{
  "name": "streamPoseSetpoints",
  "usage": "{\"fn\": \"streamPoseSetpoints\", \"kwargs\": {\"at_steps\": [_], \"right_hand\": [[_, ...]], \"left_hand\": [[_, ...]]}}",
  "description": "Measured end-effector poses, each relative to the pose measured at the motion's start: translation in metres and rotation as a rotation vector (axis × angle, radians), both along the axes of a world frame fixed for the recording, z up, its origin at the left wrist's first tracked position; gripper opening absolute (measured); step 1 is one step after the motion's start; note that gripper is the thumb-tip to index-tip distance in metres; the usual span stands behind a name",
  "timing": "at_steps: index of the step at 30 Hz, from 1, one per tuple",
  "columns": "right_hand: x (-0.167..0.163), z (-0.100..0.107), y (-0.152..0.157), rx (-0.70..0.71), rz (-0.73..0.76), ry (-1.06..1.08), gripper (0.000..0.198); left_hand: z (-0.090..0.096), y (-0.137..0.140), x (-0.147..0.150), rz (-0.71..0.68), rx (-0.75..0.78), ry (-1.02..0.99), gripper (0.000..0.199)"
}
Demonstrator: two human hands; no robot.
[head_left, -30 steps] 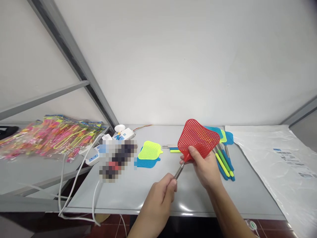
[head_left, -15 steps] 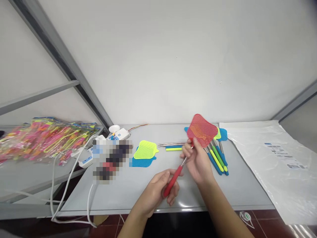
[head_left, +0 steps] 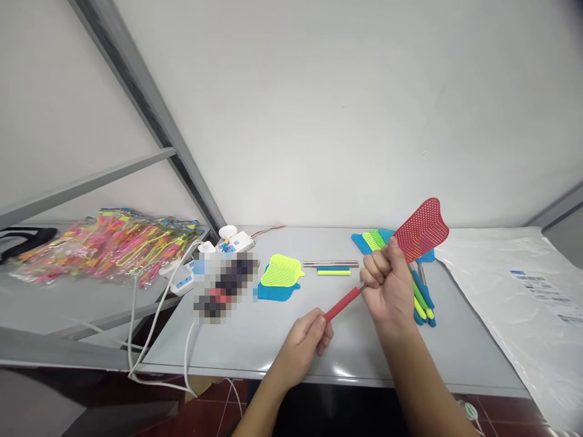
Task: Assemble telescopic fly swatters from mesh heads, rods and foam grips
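Note:
A red fly swatter [head_left: 421,230] with a perforated head slants up to the right over the table, held between both hands. My left hand [head_left: 307,340] is closed round the lower end of its red grip. Higher up, my right hand [head_left: 390,282] wraps round the metal rod just below the head, with the thumb along the head's base. Behind the right hand lie several fly swatters [head_left: 422,297] in blue, green and yellow, partly hidden. Left of it are loose metal rods [head_left: 330,264], a yellow grip [head_left: 334,273] with a blue one, and a yellow swatter head [head_left: 281,271] over a blue one [head_left: 277,292].
White power strips [head_left: 237,243] with cables sit on the table's left, beside a pixelated object [head_left: 225,288]. Bagged colourful items [head_left: 122,246] cover a surface at far left. A white plastic bag [head_left: 501,267] drapes over the right edge. A wall stands behind.
The swatter has turned so its head points further right and its face is tilted. My left hand has closed round the grip's end; my right hand has tightened round the rod.

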State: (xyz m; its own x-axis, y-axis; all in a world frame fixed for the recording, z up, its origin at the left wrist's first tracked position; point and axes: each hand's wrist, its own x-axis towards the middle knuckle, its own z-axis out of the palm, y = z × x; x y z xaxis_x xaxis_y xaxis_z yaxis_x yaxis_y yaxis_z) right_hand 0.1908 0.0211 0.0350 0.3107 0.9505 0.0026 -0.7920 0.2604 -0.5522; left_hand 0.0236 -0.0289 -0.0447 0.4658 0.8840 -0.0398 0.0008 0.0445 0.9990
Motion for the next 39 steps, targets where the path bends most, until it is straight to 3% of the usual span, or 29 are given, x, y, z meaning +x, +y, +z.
{"fn": "streamPoseSetpoints", "kwargs": {"at_steps": [6, 11, 14, 19, 22, 26, 33, 39], "right_hand": [[0.003, -0.001, 0.004, 0.030, 0.089, 0.031, 0.038], [0.003, -0.003, 0.002, 0.028, 0.275, 0.034, 0.039], [-0.001, -0.009, 0.002, 0.017, 0.296, 0.040, 0.043], [-0.016, -0.016, 0.002, 0.011, 0.209, 0.005, 0.046], [-0.027, -0.017, 0.002, 0.050, 0.154, -0.069, 0.047], [-0.041, -0.020, 0.001, 0.107, 0.104, -0.152, 0.047], [-0.062, -0.031, -0.001, 0.182, 0.123, -0.251, 0.047], [-0.078, -0.035, -0.004, 0.167, 0.129, -0.333, 0.051]], "left_hand": [[-0.001, -0.003, -0.002, 0.126, 0.170, 0.119, 0.039], [-0.001, -0.003, -0.003, 0.121, 0.116, 0.063, 0.040], [-0.001, 0.004, 0.000, 0.089, 0.030, -0.132, 0.040], [0.004, 0.030, 0.011, 0.235, -0.271, -0.744, 0.046], [0.007, 0.048, 0.018, 0.224, -0.420, -0.957, 0.045], [0.002, 0.060, 0.022, 0.192, -0.535, -1.076, 0.048], [-0.012, 0.063, 0.016, 0.290, -0.548, -1.171, 0.051], [-0.011, 0.061, 0.013, 0.325, -0.566, -1.180, 0.056]]}}
